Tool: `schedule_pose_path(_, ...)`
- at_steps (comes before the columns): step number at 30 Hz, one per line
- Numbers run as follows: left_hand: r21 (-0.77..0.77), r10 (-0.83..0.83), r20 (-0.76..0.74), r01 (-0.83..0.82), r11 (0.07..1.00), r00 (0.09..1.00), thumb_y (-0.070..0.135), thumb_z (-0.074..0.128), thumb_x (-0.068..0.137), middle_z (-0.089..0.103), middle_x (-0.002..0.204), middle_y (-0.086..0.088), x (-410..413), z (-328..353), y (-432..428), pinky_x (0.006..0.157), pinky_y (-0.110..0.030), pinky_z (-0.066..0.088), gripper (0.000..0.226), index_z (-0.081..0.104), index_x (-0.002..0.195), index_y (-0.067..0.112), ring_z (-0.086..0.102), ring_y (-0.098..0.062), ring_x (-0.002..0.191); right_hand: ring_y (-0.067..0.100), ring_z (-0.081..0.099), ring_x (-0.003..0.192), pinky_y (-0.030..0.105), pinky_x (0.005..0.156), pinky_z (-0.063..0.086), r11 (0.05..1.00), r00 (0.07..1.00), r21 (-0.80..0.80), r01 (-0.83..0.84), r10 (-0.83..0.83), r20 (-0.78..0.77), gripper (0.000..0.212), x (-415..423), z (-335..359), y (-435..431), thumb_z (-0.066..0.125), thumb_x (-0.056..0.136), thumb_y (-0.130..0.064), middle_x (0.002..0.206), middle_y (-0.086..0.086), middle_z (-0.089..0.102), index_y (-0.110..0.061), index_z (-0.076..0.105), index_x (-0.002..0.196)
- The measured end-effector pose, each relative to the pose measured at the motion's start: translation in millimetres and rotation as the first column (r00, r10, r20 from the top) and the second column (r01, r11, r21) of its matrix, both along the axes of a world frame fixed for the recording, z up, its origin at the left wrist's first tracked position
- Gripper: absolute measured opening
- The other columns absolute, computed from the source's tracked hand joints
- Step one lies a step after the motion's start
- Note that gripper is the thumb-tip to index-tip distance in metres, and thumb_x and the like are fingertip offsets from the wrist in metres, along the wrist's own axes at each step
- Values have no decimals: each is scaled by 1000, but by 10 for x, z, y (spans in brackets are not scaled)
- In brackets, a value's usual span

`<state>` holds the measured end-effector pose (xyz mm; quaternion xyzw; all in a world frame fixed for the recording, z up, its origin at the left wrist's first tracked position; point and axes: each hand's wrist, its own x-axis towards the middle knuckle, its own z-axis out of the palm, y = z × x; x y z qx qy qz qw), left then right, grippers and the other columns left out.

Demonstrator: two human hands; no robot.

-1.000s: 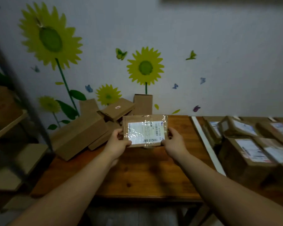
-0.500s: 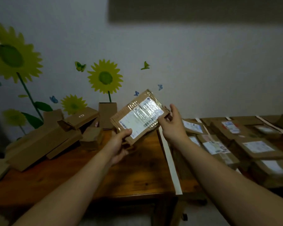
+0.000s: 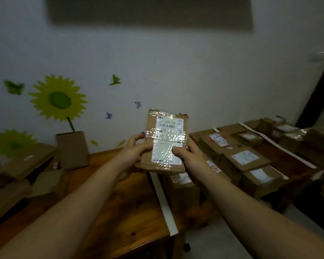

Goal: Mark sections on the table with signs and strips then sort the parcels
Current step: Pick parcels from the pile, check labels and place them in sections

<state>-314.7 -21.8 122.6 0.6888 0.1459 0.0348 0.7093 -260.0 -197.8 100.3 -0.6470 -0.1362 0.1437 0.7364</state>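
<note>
While facing the wooden table [image 3: 110, 212], holding a taped parcel [image 3: 166, 143] upright at frame centre, just above the white strip [image 3: 164, 202], gripping its left edge with the left hand [image 3: 133, 156] and its lower right with the right hand [image 3: 190, 159].

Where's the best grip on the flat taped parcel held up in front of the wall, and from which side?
By its two long edges, low down, one hand from each side. The parcel is thin, flat and upright, so its edges fit between thumb and fingers, as the left hand and right hand hold it now. That leaves most of the label uncovered.
</note>
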Motion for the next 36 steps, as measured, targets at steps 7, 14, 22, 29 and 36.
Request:
schedule_pose_path(7, -103, -102, 18, 104, 989, 995, 30, 56, 92, 64, 111, -7, 727, -159, -791, 72, -44, 56, 50, 31, 136, 34, 68, -28, 89, 9, 59, 97, 25, 68, 51, 966, 977, -151, 210, -200, 80, 61, 315, 9, -767, 61, 92, -27, 125, -6, 52, -37, 29, 144)
schedule_pose_path(14, -59, -280, 13, 281, 958, 960, 33, 54, 93, 60, 119, -6, 1277, -219, -1942, 65, -38, 53, 52, 26, 136, 36, 67, -29, 94, 15, 65, 97, 30, 71, 57, 928, 935, -119, 352, -345, 76, 53, 650, -11, -1905, 61, 90, -15, 118, -6, 62, -35, 44, 136)
schedule_pose_path(22, -73, -359, 6, 359, 930, 933, 24, 62, 88, 62, 115, -5, 2022, -274, -3529, 65, -36, 55, 65, 24, 140, 35, 66, -27, 97, 4, 60, 101, 24, 82, 52, 875, 873, -140, 464, -424, 242, 49, 1173, -4, -3556, 58, 94, -19, 105, -24, 56, -41, 41, 134)
schedule_pose_path(29, -95, -367, -88, 358, 929, 926, 34, 56, 92, 63, 104, -2, 2544, -324, -4479, 56, -33, 53, 59, 25, 142, 32, 64, -25, 90, -3, 42, 121, 22, 98, 41, 821, 850, -298, 488, -368, 377, 72, 1674, -155, -4459, 67, 89, -29, 135, -22, 41, -41, 24, 146)
schedule_pose_path(36, 2, -394, -227, 405, 915, 891, 42, 54, 92, 61, 104, -2, 3276, -604, -4790, 56, -33, 56, 61, 21, 143, 35, 62, -26, 91, 11, 35, 134, 41, 111, 37, 737, 904, -536, 410, -250, 348, 86, 2410, -548, -4870, 77, 76, -39, 148, -11, 32, -45, 24, 143)
